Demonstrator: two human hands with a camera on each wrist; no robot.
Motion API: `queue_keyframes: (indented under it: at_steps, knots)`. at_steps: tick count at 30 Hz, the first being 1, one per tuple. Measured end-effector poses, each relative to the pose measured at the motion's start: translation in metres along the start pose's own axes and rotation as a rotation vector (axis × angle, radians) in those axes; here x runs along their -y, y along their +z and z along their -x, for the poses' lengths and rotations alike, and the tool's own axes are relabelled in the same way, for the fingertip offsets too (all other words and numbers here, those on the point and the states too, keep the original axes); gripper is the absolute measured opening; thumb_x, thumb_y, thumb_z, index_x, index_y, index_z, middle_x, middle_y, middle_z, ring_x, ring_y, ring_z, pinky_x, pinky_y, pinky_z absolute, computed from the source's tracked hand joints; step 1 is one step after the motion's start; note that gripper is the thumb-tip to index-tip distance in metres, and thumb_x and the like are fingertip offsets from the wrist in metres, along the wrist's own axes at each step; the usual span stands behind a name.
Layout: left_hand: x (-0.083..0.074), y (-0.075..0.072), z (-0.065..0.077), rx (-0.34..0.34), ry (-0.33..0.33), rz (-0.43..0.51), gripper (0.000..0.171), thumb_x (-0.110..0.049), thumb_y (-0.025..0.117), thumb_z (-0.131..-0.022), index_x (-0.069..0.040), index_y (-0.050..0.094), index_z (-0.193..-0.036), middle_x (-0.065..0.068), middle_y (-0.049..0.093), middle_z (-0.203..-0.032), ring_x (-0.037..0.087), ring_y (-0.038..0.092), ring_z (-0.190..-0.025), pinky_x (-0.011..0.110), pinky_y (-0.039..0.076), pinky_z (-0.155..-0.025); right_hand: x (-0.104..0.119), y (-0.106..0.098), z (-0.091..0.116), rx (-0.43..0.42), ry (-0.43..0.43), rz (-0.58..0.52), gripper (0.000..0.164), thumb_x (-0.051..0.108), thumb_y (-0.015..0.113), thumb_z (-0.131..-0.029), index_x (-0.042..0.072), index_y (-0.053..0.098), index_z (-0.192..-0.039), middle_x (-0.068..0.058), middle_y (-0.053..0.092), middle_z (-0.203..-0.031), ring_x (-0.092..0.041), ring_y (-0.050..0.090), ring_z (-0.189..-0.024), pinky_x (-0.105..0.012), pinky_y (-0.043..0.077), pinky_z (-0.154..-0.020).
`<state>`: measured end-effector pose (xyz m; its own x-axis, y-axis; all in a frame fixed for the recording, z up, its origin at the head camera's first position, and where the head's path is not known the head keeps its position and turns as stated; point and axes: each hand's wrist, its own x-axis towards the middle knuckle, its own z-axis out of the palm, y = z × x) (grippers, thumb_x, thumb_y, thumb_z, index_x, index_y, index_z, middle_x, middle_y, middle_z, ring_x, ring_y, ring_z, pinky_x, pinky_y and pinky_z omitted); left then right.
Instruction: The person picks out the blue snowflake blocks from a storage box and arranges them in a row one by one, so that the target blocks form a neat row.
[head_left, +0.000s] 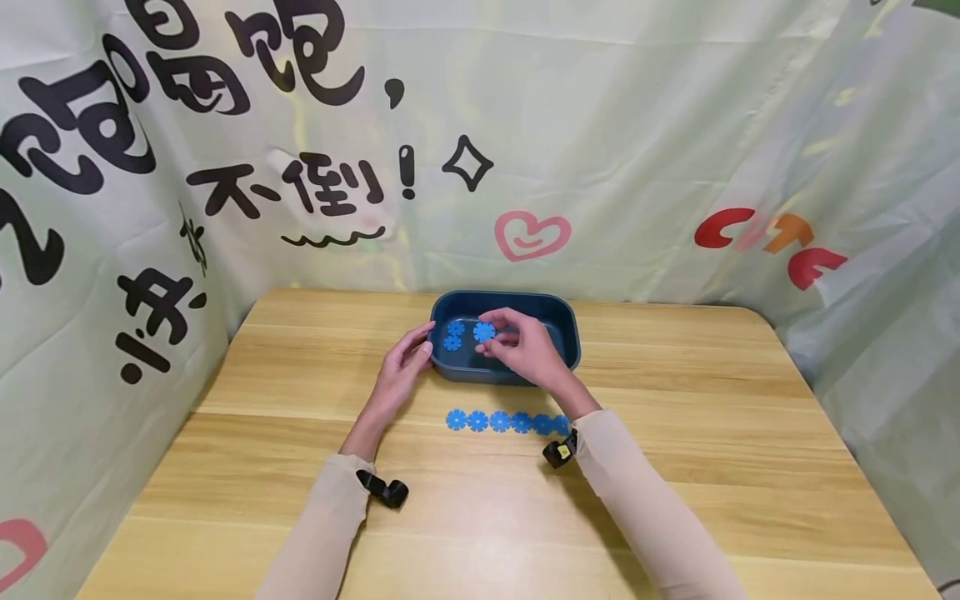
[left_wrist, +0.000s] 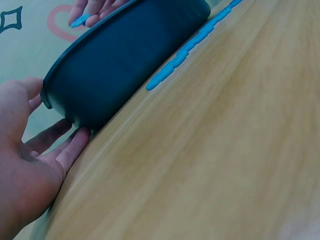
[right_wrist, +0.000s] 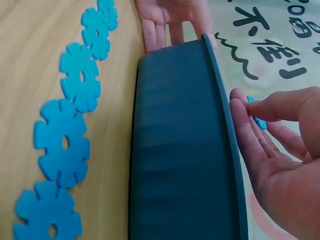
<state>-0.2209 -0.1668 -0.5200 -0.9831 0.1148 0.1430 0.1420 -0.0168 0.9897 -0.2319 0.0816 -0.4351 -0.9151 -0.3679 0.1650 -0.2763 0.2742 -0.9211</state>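
My right hand [head_left: 525, 346] is over the dark blue bin [head_left: 502, 375] and pinches a blue snowflake disc [head_left: 484, 332] between thumb and fingers. The right wrist view shows this pinched disc [right_wrist: 257, 114] edge-on, just beyond the bin's rim. Two more notched blue discs [head_left: 453, 335] lie inside the bin at its left. My left hand [left_wrist: 35, 150] rests against the bin's left end, one finger at the rim and others low on the outer wall, fairly straight. In front of the bin, several blue snowflake discs [head_left: 499, 422] form a row on the table, its right end partly hidden by my right wrist.
The wooden table [head_left: 300, 358] runs back to a printed cloth [head_left: 637, 167] that hangs behind it and down both sides. The bin stands near the table's back edge. Both wrists wear small black cameras, the left wrist camera [head_left: 386, 490] low over the table.
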Motion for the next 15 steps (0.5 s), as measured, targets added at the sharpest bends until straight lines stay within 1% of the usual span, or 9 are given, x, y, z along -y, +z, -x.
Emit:
queue_keyframes:
  at_steps: [4, 8, 11, 15]
  knots:
    - [-0.002, 0.000, 0.001, 0.002, 0.002, -0.003, 0.044, -0.032, 0.055, -0.108, -0.020, 0.054, -0.150, 0.007, 0.048, -0.154, 0.028, 0.053, -0.134, 0.029, 0.054, -0.101, 0.003, -0.002, 0.008, -0.011, -0.007, 0.001, 0.036, -0.005, 0.070, -0.094, 0.001, 0.065, -0.129, -0.016, 0.065, -0.108, -0.029, 0.075, -0.092, -0.029, 0.062, -0.081]
    - [-0.005, -0.001, 0.001, 0.006, -0.007, -0.002, 0.043, -0.030, 0.054, -0.108, -0.020, 0.053, -0.150, 0.007, 0.047, -0.154, 0.027, 0.053, -0.135, 0.030, 0.053, -0.102, 0.004, -0.003, 0.016, -0.025, -0.040, 0.059, 0.035, -0.002, 0.074, -0.092, 0.003, 0.067, -0.127, -0.013, 0.066, -0.107, -0.025, 0.073, -0.091, -0.028, 0.062, -0.081]
    - [-0.006, -0.001, 0.002, 0.011, -0.012, 0.002, 0.044, -0.027, 0.053, -0.109, -0.018, 0.051, -0.152, 0.008, 0.045, -0.156, 0.029, 0.051, -0.136, 0.035, 0.051, -0.105, 0.004, -0.003, 0.022, -0.043, -0.066, 0.105, 0.034, 0.001, 0.076, -0.091, 0.006, 0.068, -0.125, -0.010, 0.068, -0.106, -0.021, 0.070, -0.090, -0.027, 0.061, -0.081]
    - [-0.005, 0.000, 0.002, 0.018, -0.015, 0.009, 0.046, -0.025, 0.052, -0.110, -0.014, 0.049, -0.154, 0.013, 0.042, -0.158, 0.034, 0.049, -0.139, 0.042, 0.049, -0.107, 0.002, -0.004, 0.031, -0.060, -0.089, 0.115, 0.035, 0.000, 0.077, -0.090, 0.006, 0.069, -0.123, -0.008, 0.068, -0.102, -0.020, 0.068, -0.086, -0.028, 0.062, -0.080]
